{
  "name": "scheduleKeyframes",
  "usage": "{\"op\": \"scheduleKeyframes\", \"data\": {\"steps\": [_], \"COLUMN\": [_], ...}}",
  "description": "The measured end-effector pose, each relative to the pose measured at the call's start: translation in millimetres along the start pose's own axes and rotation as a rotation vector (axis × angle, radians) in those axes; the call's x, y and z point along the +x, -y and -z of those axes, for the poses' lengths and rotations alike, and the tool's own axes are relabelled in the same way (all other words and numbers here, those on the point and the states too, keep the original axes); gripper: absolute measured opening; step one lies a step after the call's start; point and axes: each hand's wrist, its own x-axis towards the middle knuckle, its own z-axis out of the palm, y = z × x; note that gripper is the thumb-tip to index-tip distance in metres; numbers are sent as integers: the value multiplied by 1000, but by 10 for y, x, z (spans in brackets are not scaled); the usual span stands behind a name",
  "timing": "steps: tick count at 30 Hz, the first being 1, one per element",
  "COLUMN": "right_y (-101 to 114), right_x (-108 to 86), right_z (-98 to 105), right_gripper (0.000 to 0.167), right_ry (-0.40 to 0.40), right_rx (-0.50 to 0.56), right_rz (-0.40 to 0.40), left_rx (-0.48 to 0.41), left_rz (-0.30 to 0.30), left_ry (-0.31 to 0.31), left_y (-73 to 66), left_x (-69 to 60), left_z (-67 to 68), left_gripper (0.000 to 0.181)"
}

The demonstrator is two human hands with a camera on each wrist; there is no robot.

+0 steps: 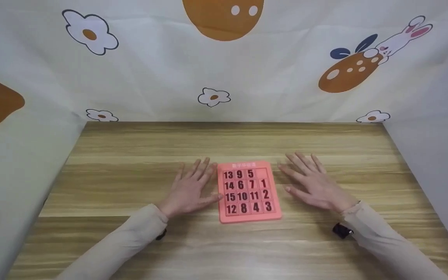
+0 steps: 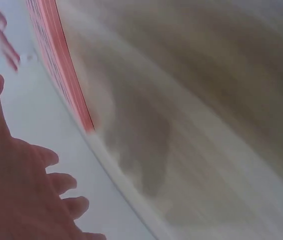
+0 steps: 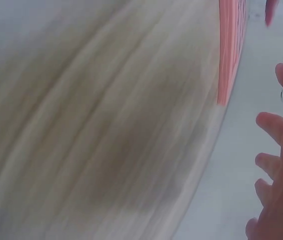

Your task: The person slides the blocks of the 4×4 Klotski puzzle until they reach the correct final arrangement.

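Note:
A pink number puzzle board (image 1: 249, 220) lies flat on the wooden table, with numbered tiles in rows and one bare slot at its top right corner. Left of it is my left hand (image 1: 191, 189), fingers spread, thumb tip at the board's left edge; whether it touches cannot be told. My right hand (image 1: 317, 187) is spread on the right side, apart from the board. The left wrist view shows the left hand (image 2: 26, 185) beside the board's pink side (image 2: 66, 65). In the right wrist view, the right hand (image 3: 281, 170) has its fingers apart near the board's side (image 3: 226, 60).
The wooden table (image 1: 150, 144) extends around the board. Behind it hangs a pale cloth (image 1: 150, 70) printed with flowers, orange shapes and a rabbit, and pale walls stand at both sides. Dark bands (image 1: 342, 231) show at the sleeves.

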Motion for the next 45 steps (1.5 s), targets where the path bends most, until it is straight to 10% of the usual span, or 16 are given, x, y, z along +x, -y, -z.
{"op": "scheduleKeyframes", "data": {"steps": [11, 18, 26, 35, 45], "right_y": [213, 218, 219, 408, 351], "right_x": [81, 137, 339, 406, 356], "right_z": [-143, -174, -157, -173, -80], "right_gripper": [49, 47, 50, 44, 35], "right_ry": [7, 56, 50, 85, -8], "right_rx": [9, 0, -40, 30, 17], "right_rz": [186, 93, 40, 201, 136], "left_rx": [-57, -67, -91, -103, -23], "left_rz": [-46, -28, -39, -25, -52], "left_ry": [185, 238, 238, 252, 243], "left_y": [-144, -184, -200, -179, -207], "left_x": [33, 78, 105, 127, 185], "left_z": [-153, -167, -136, -120, -130], "left_gripper": [122, 129, 129, 130, 129]}}
